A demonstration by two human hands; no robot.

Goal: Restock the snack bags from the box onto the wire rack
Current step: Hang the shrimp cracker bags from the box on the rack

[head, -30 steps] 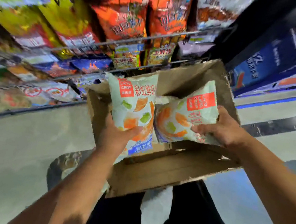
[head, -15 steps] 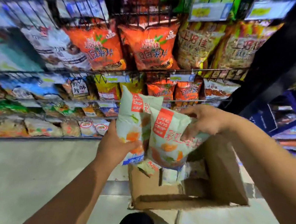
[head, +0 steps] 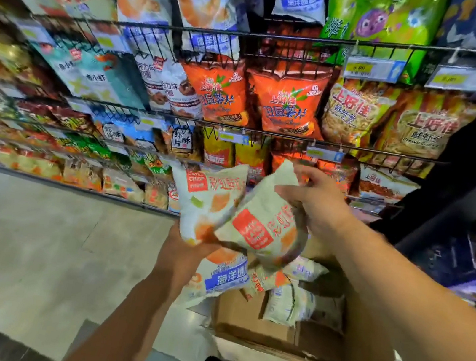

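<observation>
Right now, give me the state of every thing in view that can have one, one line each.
left hand: grips left bag from below
right hand: grips right bag near its top
left bag: sealed, held up, not yet on rack
right bag: sealed, held tilted, overlapping left bag
cardboard box: open, on the floor
bags in box: lying loose
wire rack: stocked with bags
</observation>
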